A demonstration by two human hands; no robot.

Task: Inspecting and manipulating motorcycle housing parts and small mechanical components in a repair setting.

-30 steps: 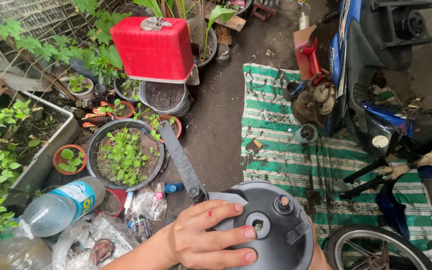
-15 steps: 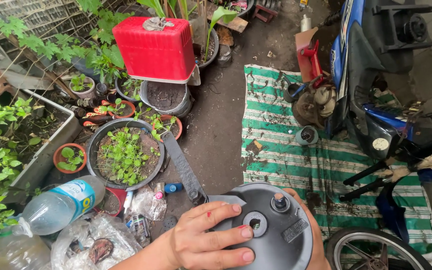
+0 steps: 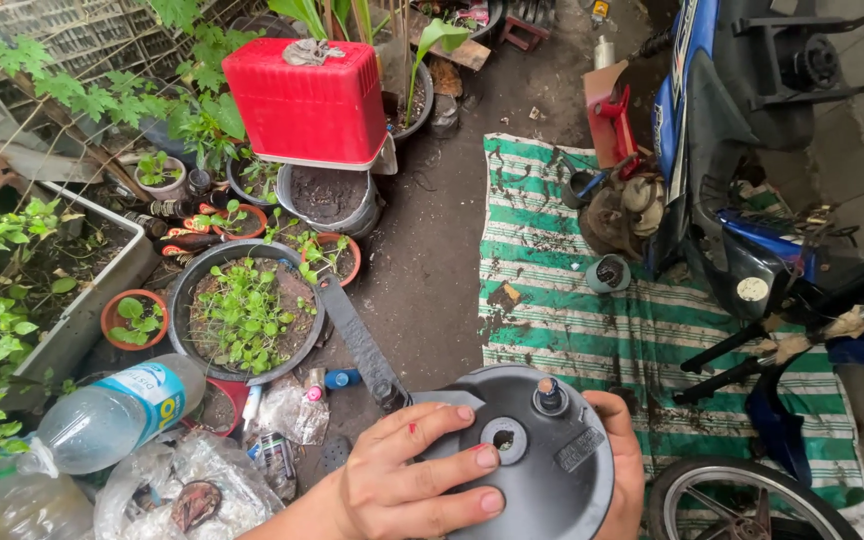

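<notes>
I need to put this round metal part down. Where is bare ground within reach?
The dark ground strip between the plant pots and the striped mat is bare. The mat's near middle is mostly free. Left of it, bottles, bags and pots crowd the ground; the motorbike fills the right.

Dark grey round metal cover [image 3: 532, 470] under the fingers [image 3: 452, 462]; green-and-white striped mat [image 3: 592, 290] beyond them; bright red plastic box [image 3: 307, 102] farther off, blue motorbike [image 3: 712, 120] to their right.
</notes>
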